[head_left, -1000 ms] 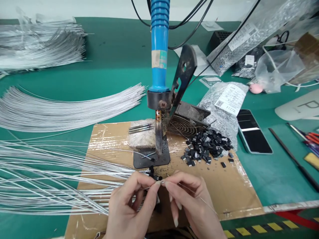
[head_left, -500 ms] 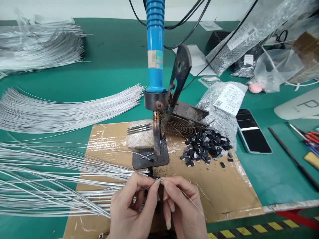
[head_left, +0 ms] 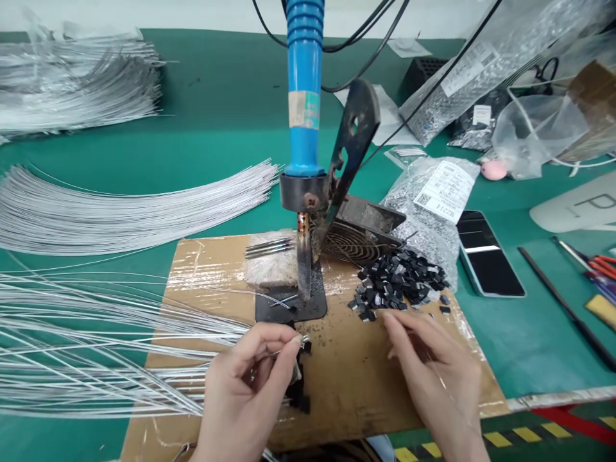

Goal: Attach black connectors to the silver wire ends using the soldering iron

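My left hand (head_left: 250, 385) is closed in a pinch around the end of a thin white cable. A small silvery metal tip (head_left: 305, 339) pokes out past its thumb and forefinger. Black-ended cables lie beneath and beside these fingers, with a long bundle of white cables (head_left: 96, 346) running off to the left. My right hand (head_left: 433, 372) is by the near edge of a heap of small black connector pieces (head_left: 404, 276), thumb and forefinger close together. A thin strand of solder wire (head_left: 445, 384) passes through this hand. Whether its fingertips touch a black piece is unclear.
A blue-handled soldering iron (head_left: 305, 96) points down from a stand over a dark pad (head_left: 269, 311). Behind it lies a small fan (head_left: 356, 240). Cardboard (head_left: 346, 398) covers the bench. A phone (head_left: 491, 253), plastic bags and another cable bundle (head_left: 144, 218) surround it.
My right hand has moved right, away from my left hand, to the edge of the black heap. My left hand has stayed near its place, still pinching the cable.
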`<move>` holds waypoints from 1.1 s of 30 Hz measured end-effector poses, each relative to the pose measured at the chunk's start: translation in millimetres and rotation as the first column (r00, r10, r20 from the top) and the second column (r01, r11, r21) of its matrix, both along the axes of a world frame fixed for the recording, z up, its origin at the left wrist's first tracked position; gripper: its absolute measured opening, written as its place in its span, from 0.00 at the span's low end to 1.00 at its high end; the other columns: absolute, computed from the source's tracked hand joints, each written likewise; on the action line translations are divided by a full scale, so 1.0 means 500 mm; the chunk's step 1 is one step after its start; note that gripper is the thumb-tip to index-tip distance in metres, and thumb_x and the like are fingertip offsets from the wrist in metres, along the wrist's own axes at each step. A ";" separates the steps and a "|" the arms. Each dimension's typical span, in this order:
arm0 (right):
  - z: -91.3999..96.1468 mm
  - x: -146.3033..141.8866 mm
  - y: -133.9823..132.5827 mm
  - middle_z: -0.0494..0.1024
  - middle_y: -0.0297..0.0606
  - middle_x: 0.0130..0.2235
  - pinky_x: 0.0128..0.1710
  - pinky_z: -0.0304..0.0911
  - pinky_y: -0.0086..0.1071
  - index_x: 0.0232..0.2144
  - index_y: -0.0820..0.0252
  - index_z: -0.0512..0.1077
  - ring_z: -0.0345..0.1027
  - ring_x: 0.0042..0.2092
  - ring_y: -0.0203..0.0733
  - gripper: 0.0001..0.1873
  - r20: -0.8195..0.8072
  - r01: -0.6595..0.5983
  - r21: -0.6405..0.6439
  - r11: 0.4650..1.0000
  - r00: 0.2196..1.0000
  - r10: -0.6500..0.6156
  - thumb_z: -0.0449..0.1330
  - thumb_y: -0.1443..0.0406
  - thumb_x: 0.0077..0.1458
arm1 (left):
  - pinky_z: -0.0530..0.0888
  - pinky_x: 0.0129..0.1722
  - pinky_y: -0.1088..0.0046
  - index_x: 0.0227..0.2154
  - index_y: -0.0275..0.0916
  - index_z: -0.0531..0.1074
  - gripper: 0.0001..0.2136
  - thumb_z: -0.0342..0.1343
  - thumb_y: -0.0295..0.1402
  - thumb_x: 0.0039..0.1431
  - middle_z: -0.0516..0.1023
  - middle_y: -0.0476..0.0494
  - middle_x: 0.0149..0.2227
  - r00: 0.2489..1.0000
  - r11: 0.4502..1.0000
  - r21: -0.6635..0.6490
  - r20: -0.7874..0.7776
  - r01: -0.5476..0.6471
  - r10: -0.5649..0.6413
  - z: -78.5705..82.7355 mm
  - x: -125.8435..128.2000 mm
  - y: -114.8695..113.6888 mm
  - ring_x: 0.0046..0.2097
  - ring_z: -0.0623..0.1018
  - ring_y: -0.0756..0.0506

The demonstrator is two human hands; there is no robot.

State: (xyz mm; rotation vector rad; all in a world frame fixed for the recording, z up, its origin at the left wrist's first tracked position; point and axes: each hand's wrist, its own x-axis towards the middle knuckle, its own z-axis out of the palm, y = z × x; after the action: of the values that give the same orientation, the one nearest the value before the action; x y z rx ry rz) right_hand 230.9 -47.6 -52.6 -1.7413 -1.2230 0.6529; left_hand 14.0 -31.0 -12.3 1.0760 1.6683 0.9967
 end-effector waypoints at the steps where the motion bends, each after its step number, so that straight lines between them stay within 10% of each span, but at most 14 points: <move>1: -0.006 0.013 0.005 0.81 0.36 0.36 0.29 0.68 0.32 0.41 0.54 0.84 0.70 0.30 0.37 0.06 0.131 -0.071 0.025 0.997 0.989 0.067 0.67 0.61 0.65 | 0.66 0.22 0.79 0.30 0.42 0.83 0.04 0.66 0.36 0.57 0.80 0.50 0.24 1.000 1.000 -0.003 -0.004 -0.004 0.004 0.001 0.000 0.000 0.24 0.71 0.50; 6: -0.020 0.035 0.021 0.79 0.35 0.37 0.33 0.70 0.30 0.45 0.56 0.79 0.71 0.32 0.36 0.06 0.402 -0.324 0.061 0.944 0.874 0.274 0.64 0.69 0.67 | 0.64 0.22 0.80 0.29 0.42 0.83 0.02 0.67 0.33 0.55 0.78 0.52 0.23 1.000 1.000 -0.021 0.026 -0.016 0.017 0.007 0.001 0.002 0.23 0.68 0.52; 15: -0.017 0.049 0.012 0.71 0.30 0.25 0.24 0.64 0.29 0.31 0.54 0.74 0.67 0.24 0.36 0.11 0.388 -0.312 -0.127 0.941 0.858 0.337 0.63 0.60 0.68 | 0.60 0.23 0.77 0.28 0.42 0.81 0.04 0.66 0.35 0.56 0.74 0.54 0.20 1.000 0.999 -0.037 0.026 0.018 -0.017 0.009 -0.004 0.001 0.22 0.64 0.52; 22: 0.020 0.000 -0.003 0.79 0.33 0.28 0.27 0.72 0.28 0.36 0.54 0.78 0.74 0.25 0.37 0.11 -0.137 -0.165 -0.225 0.960 0.981 0.137 0.65 0.55 0.65 | 0.62 0.24 0.77 0.28 0.41 0.80 0.05 0.65 0.35 0.57 0.75 0.53 0.22 1.000 0.999 -0.050 0.002 0.012 -0.012 0.013 -0.008 0.004 0.23 0.67 0.52; 33: 0.069 -0.104 0.025 0.81 0.30 0.24 0.26 0.71 0.22 0.36 0.53 0.86 0.75 0.23 0.32 0.07 -0.655 -0.281 -0.206 0.937 0.751 0.081 0.71 0.57 0.59 | 0.74 0.32 0.77 0.27 0.43 0.80 0.06 0.64 0.35 0.58 0.84 0.48 0.30 0.992 0.987 -0.117 0.061 0.113 -0.106 0.022 -0.017 0.009 0.33 0.82 0.46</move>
State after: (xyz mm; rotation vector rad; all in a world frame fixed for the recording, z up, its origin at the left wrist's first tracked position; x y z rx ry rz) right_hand 179.1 -34.9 -18.3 -1.4268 -0.8312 1.4786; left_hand 5.5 -26.3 -1.4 1.0401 1.5864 0.8375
